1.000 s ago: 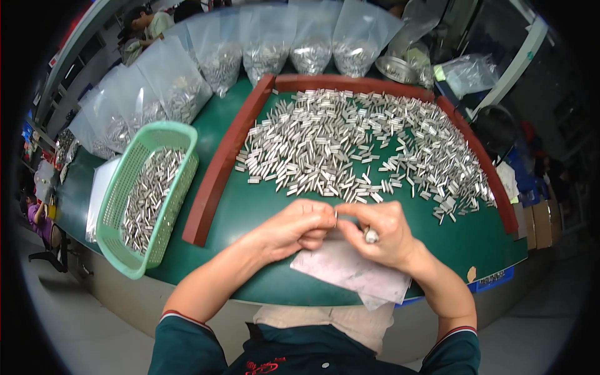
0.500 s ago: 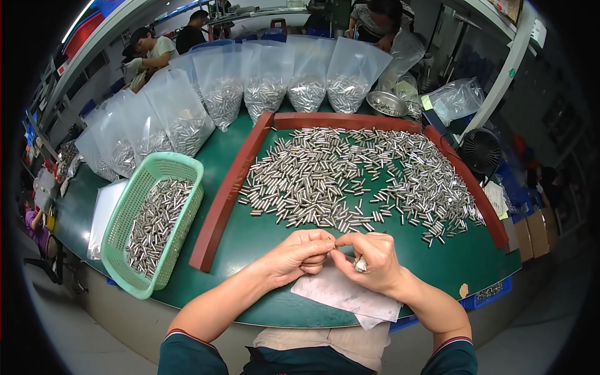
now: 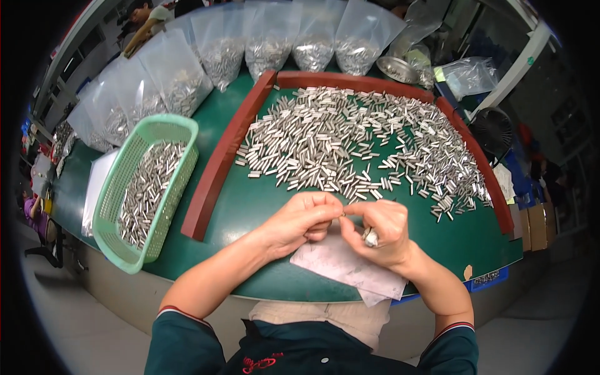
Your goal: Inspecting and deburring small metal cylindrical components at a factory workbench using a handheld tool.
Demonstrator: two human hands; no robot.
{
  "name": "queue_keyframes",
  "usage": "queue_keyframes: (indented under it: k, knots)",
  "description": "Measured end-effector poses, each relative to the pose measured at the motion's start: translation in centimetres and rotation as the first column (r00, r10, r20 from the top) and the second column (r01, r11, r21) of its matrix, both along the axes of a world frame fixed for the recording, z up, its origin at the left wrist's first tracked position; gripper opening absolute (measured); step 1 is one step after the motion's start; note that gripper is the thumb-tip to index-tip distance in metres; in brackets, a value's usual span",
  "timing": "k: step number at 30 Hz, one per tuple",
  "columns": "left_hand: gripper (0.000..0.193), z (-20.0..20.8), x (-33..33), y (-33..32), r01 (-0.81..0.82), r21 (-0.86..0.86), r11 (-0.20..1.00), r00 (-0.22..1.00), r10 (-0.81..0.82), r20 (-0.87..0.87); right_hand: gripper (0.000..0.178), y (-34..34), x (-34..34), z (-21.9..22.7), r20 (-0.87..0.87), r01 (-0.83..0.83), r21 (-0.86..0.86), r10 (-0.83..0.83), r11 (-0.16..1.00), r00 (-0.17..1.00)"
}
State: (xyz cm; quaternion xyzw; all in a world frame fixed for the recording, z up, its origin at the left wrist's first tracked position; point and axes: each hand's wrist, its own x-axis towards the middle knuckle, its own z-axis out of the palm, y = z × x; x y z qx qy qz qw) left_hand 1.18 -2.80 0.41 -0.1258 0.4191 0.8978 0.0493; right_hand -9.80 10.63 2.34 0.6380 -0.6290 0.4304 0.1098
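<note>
A: Where are the hands, and what do they hold?
B: The left hand (image 3: 303, 219) and the right hand (image 3: 384, 225) meet above the near part of the green, smooth surface (image 3: 462, 253). The left fingers are pinched on a small, shiny, metallic piece (image 3: 342, 214), of which only a tip shows. The right thumb and forefinger come to the same place, perhaps to steady it.
A: And the other right fingers?
B: They are curled around a crumpled, whitish wad (image 3: 371, 237); I suppose this leaves the fingertips free.
A: What lies below?
B: A pale pink, stained, flat cloth (image 3: 347, 265), near the body, probably to keep it within reach.
A: Why the reddish-brown, straight bars (image 3: 219, 169)?
B: They border the silver, short, cylindrical metal pins (image 3: 306, 137) at left, far and right. Such round shapes could roll, so I think the bars contain them; the near side has no bar, which gives the hands access.
A: And at the left?
B: A light green, perforated plastic basket (image 3: 165, 219) holds similar pins. Beyond stand translucent plastic bags (image 3: 269, 44), upright, seemingly because the contents weigh down their bottoms.
</note>
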Motion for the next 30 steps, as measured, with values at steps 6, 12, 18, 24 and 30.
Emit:
queue_keyframes:
  k: [6, 12, 18, 24, 30]
  knots:
    - [0.009, -0.2, -0.1, -0.4, -0.022, -0.079, 0.997, 1.000, 0.021, -0.014, 0.014, -0.3, 0.0, -0.4, 0.000, 0.016, 0.014, -0.016, 1.000, 1.000]
    - [0.009, -0.2, 0.1, -0.3, -0.069, -0.170, 0.983, 0.998, 0.069, -0.005, 0.015, -0.4, 0.0, -0.8, -0.001, 0.016, 0.005, -0.016, 1.000, 1.000]
    - [0.008, -0.3, 0.3, -0.5, -0.083, -0.150, 0.985, 0.996, 0.081, -0.023, 0.015, -0.2, -0.1, -0.9, 0.018, 0.024, 0.008, -0.024, 1.000, 1.000]
    - [0.008, 0.1, 0.2, -0.5, -0.097, -0.108, 0.989, 0.995, 0.097, -0.008, 0.015, -0.3, -0.2, -0.8, 0.019, 0.027, -0.011, -0.027, 1.000, 0.999]
    - [0.012, 0.7, 0.2, -0.7, -0.036, -0.154, 0.987, 0.998, 0.045, 0.053, 0.014, -0.3, -0.3, -0.8, 0.030, 0.019, -0.001, -0.019, 1.000, 0.999]
